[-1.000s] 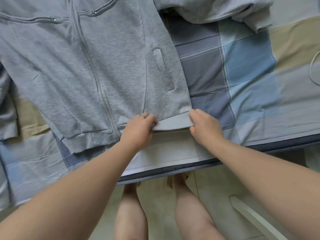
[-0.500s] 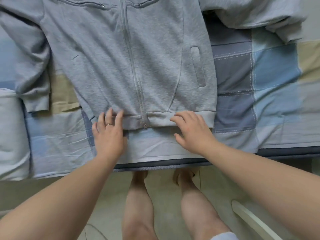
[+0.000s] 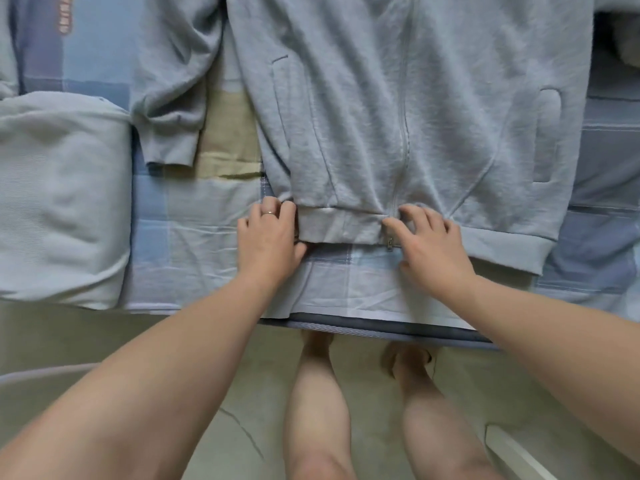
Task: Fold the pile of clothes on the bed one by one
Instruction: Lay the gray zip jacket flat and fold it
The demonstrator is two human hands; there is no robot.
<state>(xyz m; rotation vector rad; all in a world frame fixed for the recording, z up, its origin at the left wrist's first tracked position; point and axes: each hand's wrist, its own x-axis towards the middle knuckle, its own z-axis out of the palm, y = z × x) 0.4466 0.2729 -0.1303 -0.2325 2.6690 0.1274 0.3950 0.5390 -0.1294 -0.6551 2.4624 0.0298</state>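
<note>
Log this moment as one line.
hoodie: zipped, flat on bed | left hand: grips hem corner | right hand: presses hem by zipper

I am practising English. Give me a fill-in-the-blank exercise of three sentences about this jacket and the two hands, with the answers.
1. The grey jacket lies front up on the ____.
2. The left hand, at the corner of the hem, wears a ____ on one finger.
3. The right hand touches the hem beside the jacket's ____.
Answers: bed; ring; zipper.

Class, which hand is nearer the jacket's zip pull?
Right. The right hand rests on the hem right beside the zip pull; the left hand grips the hem's left corner, farther off.
</note>
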